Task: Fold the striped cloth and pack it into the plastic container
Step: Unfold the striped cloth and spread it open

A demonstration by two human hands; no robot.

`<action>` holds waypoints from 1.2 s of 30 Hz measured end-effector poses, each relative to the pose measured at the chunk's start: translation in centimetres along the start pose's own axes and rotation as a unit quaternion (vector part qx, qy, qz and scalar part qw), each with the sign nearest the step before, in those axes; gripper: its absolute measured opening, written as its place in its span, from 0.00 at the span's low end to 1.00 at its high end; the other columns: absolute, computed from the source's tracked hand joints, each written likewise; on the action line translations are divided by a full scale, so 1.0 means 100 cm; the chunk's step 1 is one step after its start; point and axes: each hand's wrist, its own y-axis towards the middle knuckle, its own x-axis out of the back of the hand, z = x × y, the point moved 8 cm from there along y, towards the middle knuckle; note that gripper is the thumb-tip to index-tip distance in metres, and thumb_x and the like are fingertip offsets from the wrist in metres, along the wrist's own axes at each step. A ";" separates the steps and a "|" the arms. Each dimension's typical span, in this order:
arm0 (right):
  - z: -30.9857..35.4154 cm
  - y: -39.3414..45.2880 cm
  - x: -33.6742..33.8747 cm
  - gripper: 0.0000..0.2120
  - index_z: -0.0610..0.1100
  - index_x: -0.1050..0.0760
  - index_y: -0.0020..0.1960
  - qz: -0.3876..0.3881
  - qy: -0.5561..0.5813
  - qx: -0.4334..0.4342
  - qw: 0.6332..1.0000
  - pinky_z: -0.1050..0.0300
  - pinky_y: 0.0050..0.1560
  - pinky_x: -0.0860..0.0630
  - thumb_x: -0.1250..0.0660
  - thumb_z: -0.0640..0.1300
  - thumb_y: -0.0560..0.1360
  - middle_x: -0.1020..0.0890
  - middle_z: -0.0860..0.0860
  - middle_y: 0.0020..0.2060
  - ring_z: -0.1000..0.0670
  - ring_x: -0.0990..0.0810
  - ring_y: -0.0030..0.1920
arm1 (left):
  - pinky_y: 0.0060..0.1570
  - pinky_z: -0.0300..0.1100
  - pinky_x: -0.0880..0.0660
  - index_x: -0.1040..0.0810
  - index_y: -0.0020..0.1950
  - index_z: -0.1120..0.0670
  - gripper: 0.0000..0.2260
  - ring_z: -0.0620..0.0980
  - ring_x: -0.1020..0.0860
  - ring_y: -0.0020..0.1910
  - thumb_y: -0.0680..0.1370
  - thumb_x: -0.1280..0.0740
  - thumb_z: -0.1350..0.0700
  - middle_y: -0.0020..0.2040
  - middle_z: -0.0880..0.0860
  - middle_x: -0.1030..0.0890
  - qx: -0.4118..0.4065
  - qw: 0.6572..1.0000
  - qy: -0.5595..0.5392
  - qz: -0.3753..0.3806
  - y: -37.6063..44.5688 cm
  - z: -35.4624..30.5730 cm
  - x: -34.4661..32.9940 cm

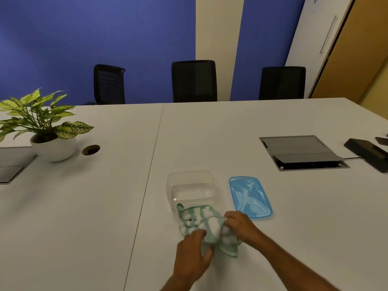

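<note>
A single head-worn wide-angle camera looks forward and down across a white meeting table (210, 133), from the near edge toward three black office chairs (194, 80) at 12 o'clock before a blue wall. Both forearms enter from the bottom at 6 o'clock, close to the lens. The far table edge bows slightly from lens distortion.

White table (210, 133), clear container (190, 186), blue lid (249, 197), striped cloth (206, 224), potted plant (45, 131)
</note>
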 end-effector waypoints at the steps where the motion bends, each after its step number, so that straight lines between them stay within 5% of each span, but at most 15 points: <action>1: 0.009 0.003 0.007 0.15 0.49 0.34 0.30 0.003 -0.007 0.004 1.000 0.55 0.44 0.35 0.41 0.40 0.75 0.27 0.48 0.35 0.50 0.30 0.40 | 0.52 0.42 0.26 0.24 0.59 0.46 0.15 0.48 0.21 0.53 0.76 0.36 0.43 0.54 0.44 0.19 0.006 0.999 -0.044 -0.030 0.005 -0.004 0.011; 6: 0.027 0.005 0.041 0.05 0.46 0.32 0.30 -0.037 0.243 -0.050 0.968 0.51 0.43 0.34 0.40 0.46 0.64 0.28 0.44 0.32 0.47 0.31 0.37 | 0.47 0.42 0.23 0.22 0.50 0.47 0.03 0.42 0.21 0.48 0.80 0.35 0.52 0.46 0.43 0.18 0.037 0.971 -0.218 -0.088 0.030 -0.018 0.048; 10: 0.022 0.007 0.056 0.10 0.43 0.23 0.33 -0.044 0.369 -0.116 0.921 0.53 0.39 0.26 0.37 0.44 0.71 0.19 0.44 0.29 0.45 0.21 0.31 | 0.38 0.33 0.26 0.22 0.45 0.50 0.06 0.40 0.23 0.38 0.81 0.36 0.55 0.40 0.48 0.18 0.059 0.937 -0.324 -0.117 0.050 -0.028 0.078; 14: 0.037 0.015 0.073 0.08 0.47 0.24 0.34 -0.032 0.395 -0.061 0.916 0.52 0.40 0.27 0.34 0.45 0.72 0.22 0.44 0.32 0.45 0.23 0.33 | 0.41 0.37 0.24 0.23 0.46 0.52 0.07 0.42 0.23 0.40 0.82 0.38 0.55 0.41 0.48 0.19 0.060 0.929 -0.344 -0.123 0.071 -0.040 0.106; 16: 0.048 0.017 0.080 0.11 0.48 0.25 0.33 -0.028 0.344 -0.016 0.939 0.54 0.38 0.27 0.34 0.45 0.74 0.22 0.46 0.34 0.49 0.23 0.31 | 0.46 0.46 0.23 0.23 0.47 0.54 0.08 0.48 0.22 0.42 0.82 0.39 0.55 0.43 0.53 0.18 0.061 0.926 -0.352 -0.121 0.078 -0.044 0.116; 18: 0.053 0.017 0.087 0.03 0.50 0.22 0.42 -0.061 0.239 0.016 0.969 0.55 0.41 0.24 0.30 0.47 0.74 0.18 0.46 0.41 0.49 0.19 0.37 | 0.50 0.52 0.22 0.23 0.49 0.54 0.09 0.52 0.21 0.45 0.83 0.40 0.53 0.46 0.55 0.18 0.092 0.919 -0.370 -0.102 0.085 -0.045 0.120; 20: 0.058 0.016 0.094 0.07 0.54 0.24 0.48 -0.125 0.133 0.054 0.982 0.58 0.42 0.25 0.28 0.48 0.72 0.18 0.51 0.46 0.51 0.20 0.43 | 0.50 0.52 0.22 0.22 0.50 0.51 0.09 0.54 0.20 0.48 0.83 0.41 0.51 0.48 0.54 0.18 0.144 0.908 -0.387 -0.072 0.089 -0.044 0.119; 24: 0.088 -0.018 0.112 0.10 0.58 0.26 0.45 -0.335 0.056 0.207 0.917 0.55 0.40 0.24 0.26 0.48 0.70 0.21 0.54 0.43 0.55 0.23 0.38 | 0.39 0.43 0.25 0.21 0.51 0.53 0.10 0.53 0.21 0.45 0.83 0.41 0.51 0.49 0.54 0.18 0.203 0.867 -0.453 -0.049 0.096 -0.044 0.122; 26: 0.107 -0.038 0.107 0.12 0.57 0.26 0.49 -0.315 0.073 0.323 0.889 0.55 0.36 0.23 0.26 0.55 0.70 0.21 0.55 0.42 0.51 0.23 0.37 | 0.40 0.45 0.23 0.21 0.53 0.55 0.11 0.55 0.20 0.45 0.82 0.40 0.52 0.49 0.57 0.18 0.232 0.832 -0.502 -0.041 0.097 -0.047 0.122; 30: 0.144 -0.057 0.068 0.38 0.52 0.33 0.66 -0.195 -0.073 0.443 0.872 0.62 0.44 0.22 0.24 0.64 0.63 0.25 0.56 0.59 0.53 0.22 0.52 | 0.47 0.56 0.17 0.19 0.53 0.57 0.12 0.61 0.18 0.43 0.78 0.38 0.52 0.44 0.61 0.15 0.266 0.778 -0.568 -0.020 0.102 -0.053 0.123; 34: 0.159 -0.055 0.062 0.25 0.45 0.24 0.62 -0.233 -0.170 0.442 0.849 0.49 0.47 0.18 0.26 0.46 0.66 0.19 0.48 0.58 0.47 0.19 0.56 | 0.43 0.50 0.17 0.18 0.56 0.60 0.14 0.59 0.16 0.42 0.77 0.37 0.55 0.42 0.60 0.14 0.252 0.763 -0.595 -0.018 0.111 -0.057 0.129; 36: 0.157 -0.049 0.075 0.18 0.45 0.19 0.56 -0.245 -0.099 0.409 0.874 0.47 0.46 0.19 0.31 0.44 0.66 0.16 0.49 0.52 0.46 0.17 0.51 | 0.39 0.47 0.18 0.18 0.56 0.58 0.16 0.56 0.14 0.41 0.78 0.35 0.48 0.42 0.57 0.13 0.234 0.751 -0.618 -0.003 0.112 -0.059 0.135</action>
